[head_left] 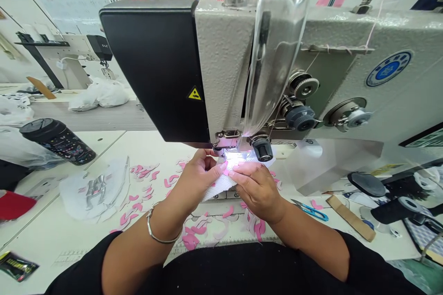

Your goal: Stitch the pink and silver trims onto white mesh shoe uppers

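A piece of white textured fabric (221, 187) lies under the lit needle area of a sewing machine (224, 69). My left hand (200, 173) grips the fabric from the left, thumb on top and fingers curled beside the presser foot. From the right, my right hand (258, 189) presses its bunched fingers on the fabric near a small pink piece (226, 171). Glare at the needle hides the exact stitching spot. Around both hands lie several loose pink curved cut pieces (199, 229), some with white ones among them.
Blue-handled thread snips (311, 211) and a tan strip (350, 217) lie to the right. At left are a black patterned tumbler (57, 140) and a clear plastic bag (95, 189) with grey pieces. Another sewing machine (69, 53) stands behind. The machine head overhangs my hands closely.
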The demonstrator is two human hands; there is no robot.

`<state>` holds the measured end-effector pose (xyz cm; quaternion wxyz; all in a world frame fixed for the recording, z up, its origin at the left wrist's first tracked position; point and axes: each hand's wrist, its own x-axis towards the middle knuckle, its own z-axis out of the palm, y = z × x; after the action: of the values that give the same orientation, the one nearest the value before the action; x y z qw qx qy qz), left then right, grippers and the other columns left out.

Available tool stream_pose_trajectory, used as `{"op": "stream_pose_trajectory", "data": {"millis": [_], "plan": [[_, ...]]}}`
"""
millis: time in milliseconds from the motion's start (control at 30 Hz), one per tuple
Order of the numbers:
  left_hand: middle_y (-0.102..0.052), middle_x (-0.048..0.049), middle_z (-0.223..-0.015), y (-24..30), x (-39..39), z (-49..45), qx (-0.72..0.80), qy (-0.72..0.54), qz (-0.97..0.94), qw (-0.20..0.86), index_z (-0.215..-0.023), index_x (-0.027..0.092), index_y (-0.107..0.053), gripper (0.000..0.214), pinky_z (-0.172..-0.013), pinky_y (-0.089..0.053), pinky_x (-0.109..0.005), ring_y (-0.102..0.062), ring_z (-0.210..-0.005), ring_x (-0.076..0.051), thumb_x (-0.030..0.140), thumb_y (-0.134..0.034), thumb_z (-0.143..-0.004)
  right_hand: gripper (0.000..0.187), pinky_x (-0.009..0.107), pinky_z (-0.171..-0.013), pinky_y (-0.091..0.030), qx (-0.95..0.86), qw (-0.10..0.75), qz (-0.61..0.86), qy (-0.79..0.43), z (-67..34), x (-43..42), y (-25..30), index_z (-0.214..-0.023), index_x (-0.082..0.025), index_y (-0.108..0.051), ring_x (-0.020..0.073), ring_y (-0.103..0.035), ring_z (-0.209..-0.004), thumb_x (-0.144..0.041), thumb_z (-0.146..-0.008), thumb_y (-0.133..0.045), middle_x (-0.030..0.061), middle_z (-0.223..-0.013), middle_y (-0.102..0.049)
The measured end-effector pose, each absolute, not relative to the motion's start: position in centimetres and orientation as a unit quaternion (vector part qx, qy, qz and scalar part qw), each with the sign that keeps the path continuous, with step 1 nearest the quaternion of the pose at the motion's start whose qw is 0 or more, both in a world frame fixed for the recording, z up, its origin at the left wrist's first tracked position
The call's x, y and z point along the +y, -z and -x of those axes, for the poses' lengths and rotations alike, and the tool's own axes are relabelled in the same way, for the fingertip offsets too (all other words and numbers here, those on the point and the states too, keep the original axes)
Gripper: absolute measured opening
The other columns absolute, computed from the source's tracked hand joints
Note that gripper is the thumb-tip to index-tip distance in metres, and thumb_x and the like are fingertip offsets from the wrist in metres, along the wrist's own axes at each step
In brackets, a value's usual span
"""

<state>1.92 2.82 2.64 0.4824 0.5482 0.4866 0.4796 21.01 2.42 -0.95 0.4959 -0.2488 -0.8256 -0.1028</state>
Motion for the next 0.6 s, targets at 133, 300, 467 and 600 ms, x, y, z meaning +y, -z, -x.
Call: {"op": "stream_pose_trajectory", "data": {"millis": [133,300,467,600], "plan": [[-0.048,0.0062,-0.069,-2.9,2.1,-2.4,0.453,-0.480,-0.504,0.557,-0.092,0.023,-0.053,0.026,-0.053,-0.037,-0.021,-0.045,-0.058,-0.009,0.037,-0.071,-0.080,0.044,0.037,-0.085,-0.052,-0.827,0.496,0.248,0.095,-21.3,2.4,0.6,-0.123,-0.023,-0.060,0.0195,-0.064,-0.101,-0.002,-0.084,-0.057,0.0060,-0.107,-0.069],[-0.052,0.0045,-0.070,-3.1,1.7,-2.8,0.443,-0.470,-0.472,0.600,-0.081,0.020,-0.052,0.022,-0.055,-0.038,-0.022,-0.049,-0.060,-0.010,0.033,-0.070,-0.080,0.038,0.039,-0.088,-0.050,-0.835,0.490,0.240,0.067,-21.8,2.9,0.0,-0.116,-0.025,-0.062,0.0193,-0.064,-0.103,-0.003,-0.085,-0.055,0.0035,-0.106,-0.070],[-0.058,0.0016,-0.073,-3.4,2.6,-3.3,0.450,-0.500,-0.447,0.590,-0.080,0.018,-0.059,0.014,-0.058,-0.042,-0.023,-0.055,-0.065,-0.012,0.024,-0.071,-0.075,0.042,0.044,-0.090,-0.051,-0.837,0.486,0.249,0.020,-21.9,3.7,-0.4,-0.115,-0.028,-0.063,0.0212,-0.064,-0.103,-0.001,-0.085,-0.055,0.0036,-0.107,-0.070],[-0.061,0.0000,-0.076,-3.4,3.1,-3.5,0.444,-0.510,-0.436,0.594,-0.085,0.018,-0.064,0.014,-0.059,-0.044,-0.024,-0.058,-0.066,-0.013,0.023,-0.071,-0.074,0.041,0.046,-0.092,-0.051,-0.837,0.487,0.250,0.015,-21.9,4.0,-0.2,-0.116,-0.028,-0.063,0.0230,-0.063,-0.107,-0.003,-0.084,-0.056,0.0042,-0.107,-0.070]]}}
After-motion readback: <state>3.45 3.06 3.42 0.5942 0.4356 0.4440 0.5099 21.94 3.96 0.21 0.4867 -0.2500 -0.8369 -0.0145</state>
